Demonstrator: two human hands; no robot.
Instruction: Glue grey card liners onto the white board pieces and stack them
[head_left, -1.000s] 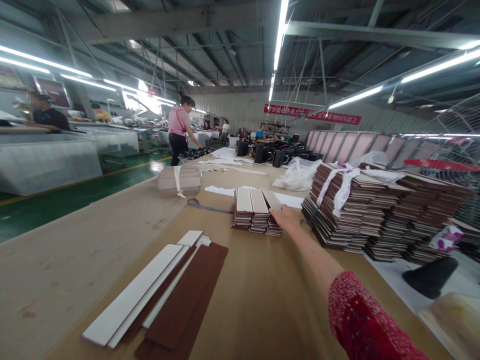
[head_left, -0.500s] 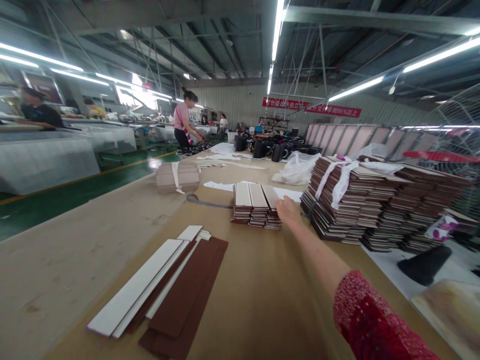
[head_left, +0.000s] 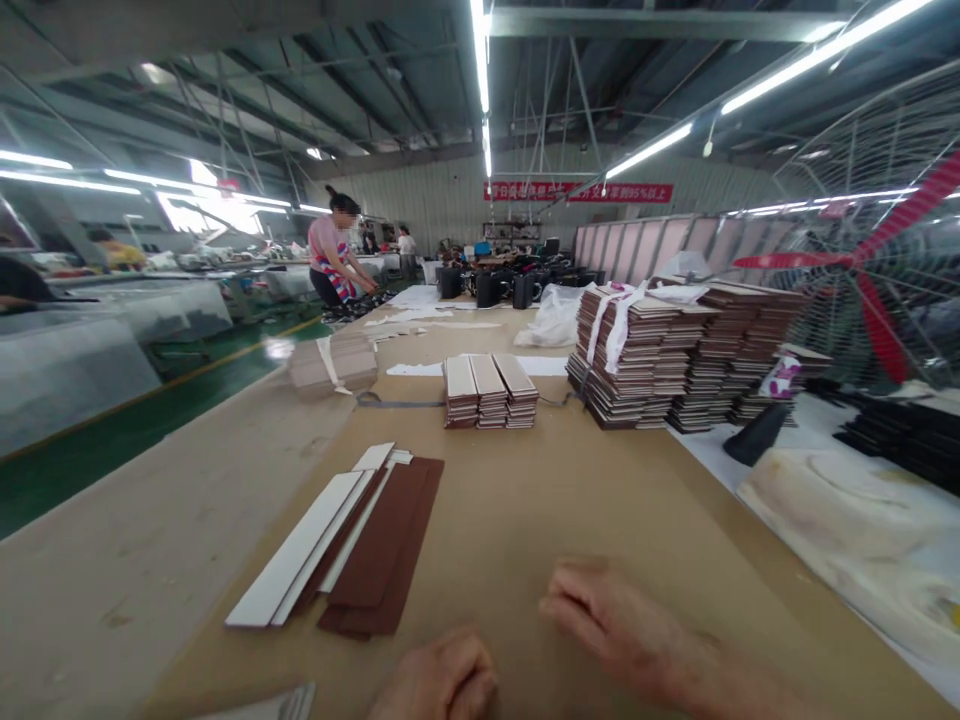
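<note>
Rested the right hand (head_left: 622, 630) palm-down on the table (head_left: 525, 520) at 5 o'clock, fingers loosely stretched toward 9, well open, gripping nothing. Curled the left hand (head_left: 439, 685) into a loose fist at 6 o'clock, just beside the right and cut off by the lower edge; saw nothing held in it.

Found the strips (head_left: 352, 540) at 10 o'clock from the hands, near but apart from both. Lay flat and overlapping, white ones on the 9 side, brown ones on the 3 side, all running toward 1 o'clock. Noted a grey sheet (head_left: 262, 705) at 9 o'clock of the left hand, only its corner showing at the bottom edge.

Further up the table, at 12 o'clock, stood three short stacks (head_left: 489, 390) side by side, touching one another. At 1 o'clock, just beside them, rose a big pile (head_left: 660, 350) bound with white tape. At 11 o'clock sat a tied bundle (head_left: 334, 362) by the table's edge. Behind the pile, at 12, slumped a clear bag (head_left: 555, 318). At 2 o'clock loomed a red fan (head_left: 885, 280) in a wire cage. Far off at 11 bent a co-worker (head_left: 334, 262) in pink over the table's far end.
</note>
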